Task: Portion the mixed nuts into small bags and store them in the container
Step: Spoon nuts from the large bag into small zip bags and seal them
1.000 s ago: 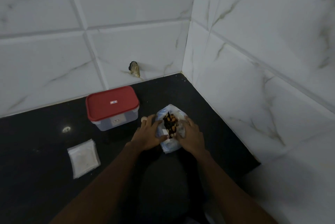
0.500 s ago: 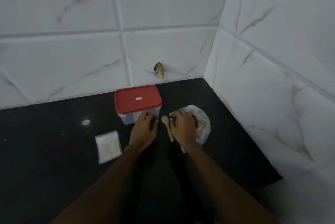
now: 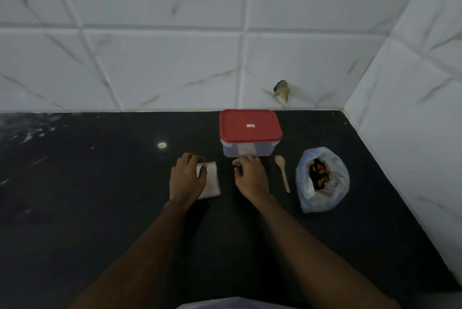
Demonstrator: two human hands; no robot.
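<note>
Container [image 3: 246, 153], upper centre: red lid [image 3: 250, 126], cloudy grey-blue body.
Counter [image 3: 100, 196]: black, faintly speckled.
Wall tiles [image 3: 162, 71]: white, grey-brown marble veining.
Spoon [image 3: 282, 173]: pale beige.
Large bag [image 3: 336, 192], right: translucent blue-white.
Nuts [image 3: 318, 176]: brown, orange, dark.
Small bags [image 3: 212, 182], centre: clear, whitish.

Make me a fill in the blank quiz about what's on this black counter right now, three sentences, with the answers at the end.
1. The container has a ___ lid.
2. Between the right hand and the bag of mixed nuts lies a wooden ___.
3. The left hand grips the small bags, while the right hand holds ___.

Missing words: red; spoon; nothing.
</note>
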